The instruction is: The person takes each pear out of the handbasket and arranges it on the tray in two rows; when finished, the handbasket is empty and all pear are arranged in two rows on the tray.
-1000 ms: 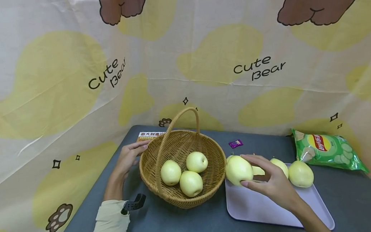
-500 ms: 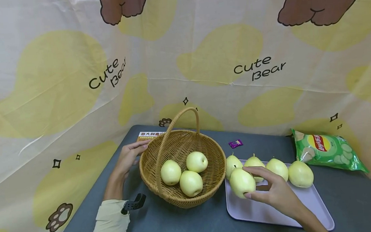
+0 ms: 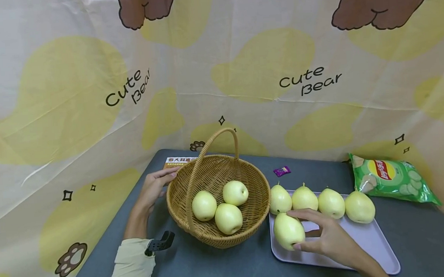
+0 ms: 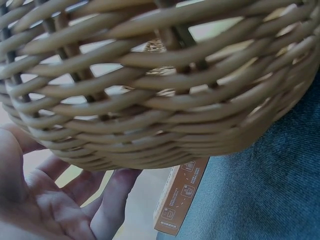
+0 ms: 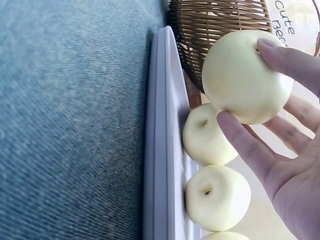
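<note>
In the head view my left hand (image 3: 156, 187) rests its fingers on the left rim of a wicker basket (image 3: 256, 183). The left wrist view shows that hand's fingers (image 4: 114, 202) extended against the woven wall (image 4: 150, 120). Three pale yellow-green pears, one of them this pear (image 3: 229, 219), lie inside the basket. My right hand (image 3: 325, 234) pinches another pear (image 3: 288, 231) between thumb and fingers, over the left front part of a lilac tray (image 3: 360, 242). In the right wrist view the held pear (image 5: 240, 80) has the thumb at one end and a fingertip at the other.
Several pears, including a rightmost pear (image 3: 360, 207), line the tray's back edge. A green chip bag (image 3: 396, 180) lies behind it at right. A small purple packet (image 3: 282, 171) sits beyond the tray, and a printed box (image 3: 177, 161) stands behind the basket.
My right hand has brought its pear down and toward me, from in front of the back row to the tray's front left. The left hand and basket stay put.
</note>
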{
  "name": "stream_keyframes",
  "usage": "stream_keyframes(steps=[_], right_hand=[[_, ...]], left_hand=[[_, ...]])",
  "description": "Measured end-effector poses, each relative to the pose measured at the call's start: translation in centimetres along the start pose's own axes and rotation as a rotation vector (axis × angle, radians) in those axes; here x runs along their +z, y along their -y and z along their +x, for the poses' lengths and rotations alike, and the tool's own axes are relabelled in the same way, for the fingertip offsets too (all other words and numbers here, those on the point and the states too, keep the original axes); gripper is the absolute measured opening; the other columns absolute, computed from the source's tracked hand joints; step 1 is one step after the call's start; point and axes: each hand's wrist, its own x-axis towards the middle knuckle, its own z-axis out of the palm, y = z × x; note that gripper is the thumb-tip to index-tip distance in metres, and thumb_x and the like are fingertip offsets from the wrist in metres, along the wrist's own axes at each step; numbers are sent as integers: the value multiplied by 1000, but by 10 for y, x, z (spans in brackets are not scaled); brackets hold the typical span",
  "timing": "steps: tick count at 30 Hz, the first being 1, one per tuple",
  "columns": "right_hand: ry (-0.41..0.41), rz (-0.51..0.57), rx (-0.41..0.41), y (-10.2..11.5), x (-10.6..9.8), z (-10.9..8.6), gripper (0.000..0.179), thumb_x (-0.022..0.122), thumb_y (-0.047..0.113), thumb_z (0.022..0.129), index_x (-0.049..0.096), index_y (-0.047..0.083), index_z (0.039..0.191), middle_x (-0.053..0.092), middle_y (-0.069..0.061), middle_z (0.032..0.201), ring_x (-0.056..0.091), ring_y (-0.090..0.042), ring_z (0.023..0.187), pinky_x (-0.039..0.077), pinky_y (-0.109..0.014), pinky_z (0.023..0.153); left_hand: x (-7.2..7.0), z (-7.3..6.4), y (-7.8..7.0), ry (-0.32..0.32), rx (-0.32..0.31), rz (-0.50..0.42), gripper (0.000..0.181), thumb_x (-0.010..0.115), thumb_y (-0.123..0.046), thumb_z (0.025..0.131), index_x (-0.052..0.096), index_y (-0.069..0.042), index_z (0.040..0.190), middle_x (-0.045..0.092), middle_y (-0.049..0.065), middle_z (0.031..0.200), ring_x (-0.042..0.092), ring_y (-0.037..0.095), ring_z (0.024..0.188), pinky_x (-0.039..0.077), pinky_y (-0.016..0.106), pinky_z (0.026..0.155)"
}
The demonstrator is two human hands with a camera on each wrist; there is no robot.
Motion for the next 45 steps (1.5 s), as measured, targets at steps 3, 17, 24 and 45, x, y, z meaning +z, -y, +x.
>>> stream_keyframes(steps=[3,17,24,45], right_hand=[[27,11,10,-1,1,-1,65,94,16,81,68,18,140,67,-6,139,63,-2,119,63,-34,81],[125,6,34,-4,5,-2,67,93,20,82,65,18,143,60,-11,146,52,5,129,62,-33,84],[135,-2,27,-7,8,-2,69,94,21,82,63,19,144,59,-8,146,49,5,130,62,-33,85],[202,77,3,-6,3,-3,59,87,13,89,61,14,142,55,-10,143,58,-7,122,61,-35,89]], left_hand=[[0,0,0,1,-2,-2,46,64,-32,107,64,-12,149,53,14,157,66,25,123,61,37,89],[-1,-1,0,-2,-8,-3,46,64,-32,107,64,-12,149,53,14,158,67,22,121,61,36,89],[0,-1,0,0,-4,0,46,64,-32,107,64,-12,149,53,14,158,62,30,130,61,40,91],[0,-2,0,4,10,12,45,63,-33,108,64,-13,148,54,13,157,60,33,133,57,50,100]])
